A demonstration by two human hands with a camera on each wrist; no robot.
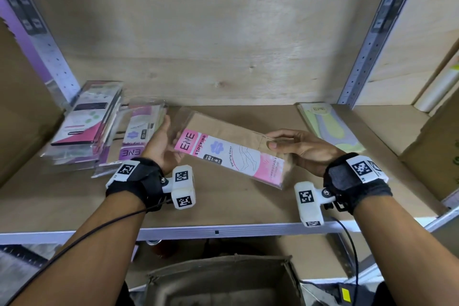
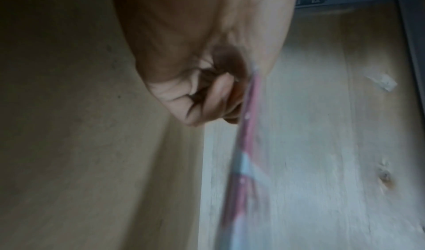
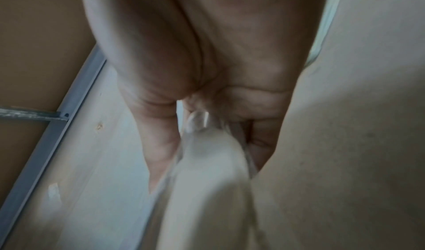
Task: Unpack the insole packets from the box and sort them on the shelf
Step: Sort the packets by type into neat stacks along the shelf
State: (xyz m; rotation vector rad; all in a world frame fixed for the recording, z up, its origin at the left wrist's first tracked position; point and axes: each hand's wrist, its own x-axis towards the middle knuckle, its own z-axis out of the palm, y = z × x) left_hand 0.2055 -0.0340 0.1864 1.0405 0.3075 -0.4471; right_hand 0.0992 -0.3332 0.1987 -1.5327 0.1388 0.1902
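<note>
A pink ENE stocking packet is held above the shelf board by both hands: the left hand grips its pink end, the right hand pinches its far edge. Purple packets are stacked at the left, a green packet lies at the right.

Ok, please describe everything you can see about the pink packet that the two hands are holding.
The pink packet is a long, flat, clear plastic sleeve over a brown card backing, with a pink and white label reading "ENE STOCKING". It is held above the shelf board, lying slantwise, its labelled face up. The left hand grips its left end; the right hand pinches its right side, thumb on top. It touches no other packet.
</note>
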